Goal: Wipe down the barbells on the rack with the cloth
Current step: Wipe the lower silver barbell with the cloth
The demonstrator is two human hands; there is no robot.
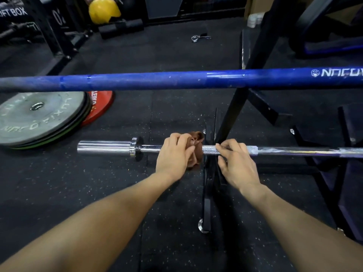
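A chrome barbell lies across the low arm of a black rack, its sleeve pointing left. My left hand grips a brown cloth wrapped round the shaft just left of the rack upright. My right hand rests on the knurled part of the same shaft to the right of the upright, fingers curled over it. Higher up, a blue barbell with white lettering spans the whole view on the rack.
Stacked weight plates, grey on top with a red one behind, lie on the black rubber floor at left. A spring collar lies farther back. A yellow ball and a dark rack post stand at the top left.
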